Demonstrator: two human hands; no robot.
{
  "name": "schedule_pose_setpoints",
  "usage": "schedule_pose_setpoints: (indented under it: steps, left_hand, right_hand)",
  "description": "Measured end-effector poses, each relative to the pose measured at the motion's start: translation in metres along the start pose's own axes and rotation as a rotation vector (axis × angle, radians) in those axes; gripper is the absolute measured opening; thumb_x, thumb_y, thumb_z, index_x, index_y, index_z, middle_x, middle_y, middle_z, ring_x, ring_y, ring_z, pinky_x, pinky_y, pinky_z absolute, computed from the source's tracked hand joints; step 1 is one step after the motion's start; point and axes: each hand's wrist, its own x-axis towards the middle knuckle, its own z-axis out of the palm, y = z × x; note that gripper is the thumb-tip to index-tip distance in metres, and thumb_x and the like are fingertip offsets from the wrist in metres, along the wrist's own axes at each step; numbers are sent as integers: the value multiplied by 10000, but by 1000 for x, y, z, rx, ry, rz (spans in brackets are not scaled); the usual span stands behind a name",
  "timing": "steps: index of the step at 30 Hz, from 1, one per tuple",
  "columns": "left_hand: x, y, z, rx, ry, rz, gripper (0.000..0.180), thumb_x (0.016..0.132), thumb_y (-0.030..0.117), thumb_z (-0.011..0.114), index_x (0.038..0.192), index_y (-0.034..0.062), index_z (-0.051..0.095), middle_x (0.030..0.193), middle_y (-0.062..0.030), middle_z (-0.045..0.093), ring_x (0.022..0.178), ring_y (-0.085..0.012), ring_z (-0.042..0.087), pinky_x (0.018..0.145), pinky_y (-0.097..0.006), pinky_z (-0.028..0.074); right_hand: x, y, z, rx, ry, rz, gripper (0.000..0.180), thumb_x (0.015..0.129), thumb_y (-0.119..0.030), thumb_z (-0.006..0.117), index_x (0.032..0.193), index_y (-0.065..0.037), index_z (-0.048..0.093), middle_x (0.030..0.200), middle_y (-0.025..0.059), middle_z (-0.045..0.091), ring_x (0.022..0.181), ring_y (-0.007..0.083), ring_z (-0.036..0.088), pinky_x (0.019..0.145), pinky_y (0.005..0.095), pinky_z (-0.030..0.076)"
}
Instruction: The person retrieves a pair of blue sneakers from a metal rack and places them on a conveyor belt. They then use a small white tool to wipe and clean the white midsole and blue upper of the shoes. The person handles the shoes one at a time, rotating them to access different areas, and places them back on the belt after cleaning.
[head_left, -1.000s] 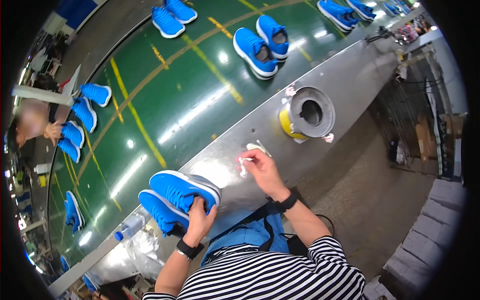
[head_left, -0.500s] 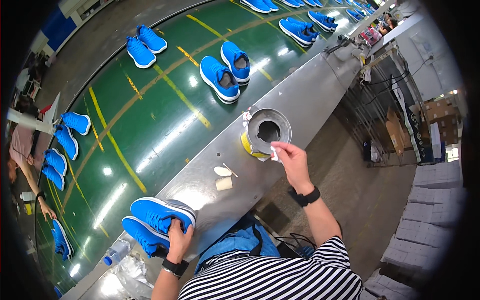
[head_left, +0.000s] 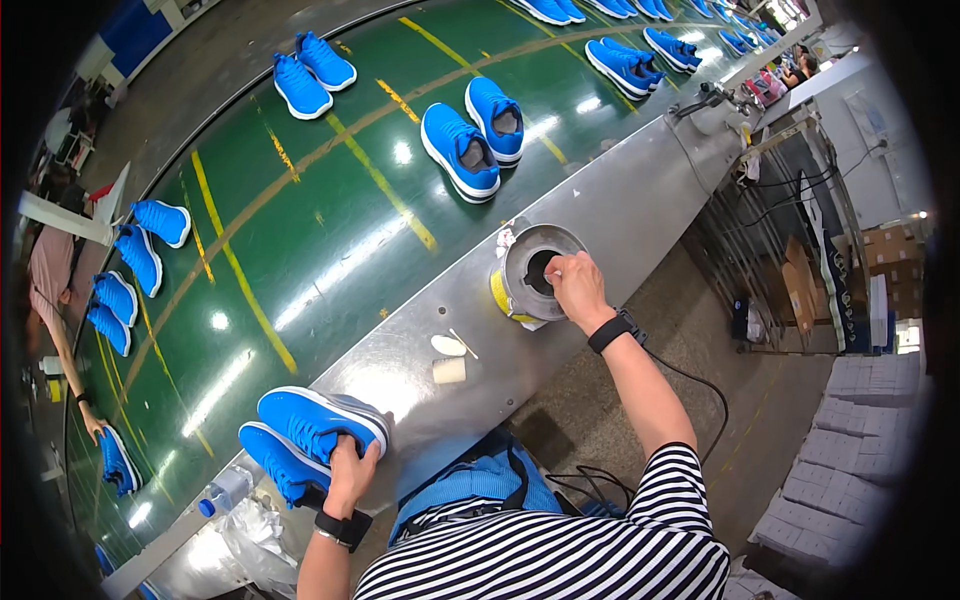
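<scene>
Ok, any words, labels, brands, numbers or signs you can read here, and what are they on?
None that I can quote.
Shoes in the left hand: no legible text.
Can: nothing legible on its yellow band.
Belt: orange-yellow marks, too worn and blurred to read.
White boxes: any print is too small.

No lettering can be read; the worn orange markings (head_left: 397,100) on the green belt (head_left: 300,240) are illegible.
</scene>
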Motion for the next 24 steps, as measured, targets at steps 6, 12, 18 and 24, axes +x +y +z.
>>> schedule_pose_setpoints:
  steps: [6,12,18,24]
  left_hand:
    - [8,3,2,-90,15,3,331,808,228,620,923,-79,573,861,-234,587,797,-333,582,727,-401,450]
    - [37,8,7,-215,73,-206,377,795,287,638,806,-79,550,746,-212,584,682,-270,554,648,-394,447]
    - [45,-3,6,-195,4,-298,409,823,309,632,807,-91,546,733,-187,573,693,-217,536,641,-375,442]
    - [39,-3,9,-269,46,-189,323,847,232,592,799,-81,530,708,-153,552,667,-187,519,608,-360,434]
  right_hand:
    - [-1,1,-2,102,190,-80,85,782,-93,585,731,-60,645,767,134,637,773,326,562,711,433,464]
    - [-48,-66,-17,525,385,15,95,820,-18,623,907,-46,645,841,65,608,711,181,533,635,282,431]
    - [-143,-151,91,1206,-210,308,148,851,-9,621,999,-7,636,872,14,631,739,53,560,650,203,460]
    - [-156,-204,155,1360,-215,353,109,830,-53,659,935,-22,657,816,12,627,662,62,538,586,208,437]
